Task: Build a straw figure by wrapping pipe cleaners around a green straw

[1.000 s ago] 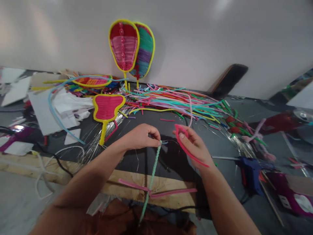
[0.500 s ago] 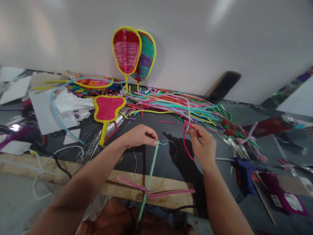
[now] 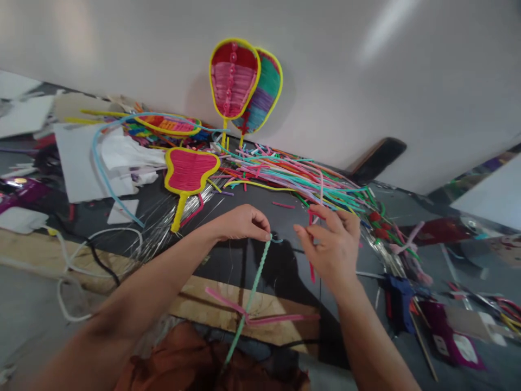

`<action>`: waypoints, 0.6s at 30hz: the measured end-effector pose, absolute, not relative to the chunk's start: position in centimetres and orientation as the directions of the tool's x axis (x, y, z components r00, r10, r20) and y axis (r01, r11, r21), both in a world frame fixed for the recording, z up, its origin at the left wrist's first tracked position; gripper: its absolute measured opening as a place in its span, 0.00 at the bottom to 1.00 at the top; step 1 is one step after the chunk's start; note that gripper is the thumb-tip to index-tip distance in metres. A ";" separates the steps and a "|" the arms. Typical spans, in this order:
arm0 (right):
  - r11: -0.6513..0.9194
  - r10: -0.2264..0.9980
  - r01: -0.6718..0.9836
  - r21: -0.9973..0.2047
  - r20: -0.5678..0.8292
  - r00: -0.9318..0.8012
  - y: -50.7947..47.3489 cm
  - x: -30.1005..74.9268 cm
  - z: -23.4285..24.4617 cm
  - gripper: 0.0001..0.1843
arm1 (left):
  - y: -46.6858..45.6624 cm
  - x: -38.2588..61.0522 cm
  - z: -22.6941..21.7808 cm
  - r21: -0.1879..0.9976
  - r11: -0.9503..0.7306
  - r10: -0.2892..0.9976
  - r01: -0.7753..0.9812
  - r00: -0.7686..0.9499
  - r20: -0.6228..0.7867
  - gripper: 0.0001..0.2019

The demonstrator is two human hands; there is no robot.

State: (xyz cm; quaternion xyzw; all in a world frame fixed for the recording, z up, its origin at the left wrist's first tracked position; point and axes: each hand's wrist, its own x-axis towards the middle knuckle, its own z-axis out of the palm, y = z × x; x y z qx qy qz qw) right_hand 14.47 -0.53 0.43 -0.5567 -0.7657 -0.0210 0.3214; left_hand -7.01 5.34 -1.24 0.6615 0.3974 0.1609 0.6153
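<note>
My left hand (image 3: 246,224) pinches the top end of a twisted mint-green pipe cleaner (image 3: 257,279), which slants down toward my lap. Lower on this stem, a pink pipe cleaner (image 3: 280,319) is crossed around it, its two ends sticking out sideways. A short blue curl (image 3: 277,240) shows beside my left fingertips. On the right, my right hand (image 3: 331,241) has thumb and fingertips apart, while a red pipe cleaner (image 3: 312,271) hangs among its fingers. A pale pink strand (image 3: 321,184) rises above that hand; where it joins the red one is hidden.
A pile of coloured pipe cleaners (image 3: 285,174) lies along the wall. Two yellow-rimmed fans (image 3: 234,81) lean there; a pink-and-yellow fan (image 3: 191,171) lies nearer. A blue glue gun (image 3: 401,304), scissors (image 3: 480,296) and a dark phone-like slab (image 3: 378,160) are to the right.
My right thumb and fingertips have spread apart from their pinch, and the red pipe cleaner now hangs straighter. My left hand keeps its pinch on the green stem. The view has shifted slightly.
</note>
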 end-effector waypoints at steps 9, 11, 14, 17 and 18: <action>0.410 0.858 0.869 -0.278 0.442 -0.263 -3.2 10.7 -2.0 0.09 | 5.5 -7.0 -1.8 0.937 0.106 0.715 0.333 0.629 -0.305 0.08; 0.403 0.864 0.866 -0.295 0.434 -0.254 -3.3 10.6 -2.3 0.09 | 5.6 -7.1 -1.8 0.940 0.140 0.691 0.311 0.649 -0.318 0.08; 0.395 0.869 0.857 -0.331 0.436 -0.233 -3.3 10.5 -2.5 0.08 | 5.8 -7.3 -1.7 0.940 0.197 0.646 0.279 0.684 -0.339 0.09; 0.401 0.868 0.843 -0.357 0.442 -0.226 -3.2 10.6 -2.5 0.07 | 5.8 -7.3 -1.6 0.936 0.220 0.648 0.275 0.676 -0.351 0.08; 0.405 0.867 0.840 -0.362 0.444 -0.227 -3.2 10.6 -2.5 0.07 | 5.8 -7.2 -1.6 0.936 0.221 0.655 0.275 0.669 -0.351 0.08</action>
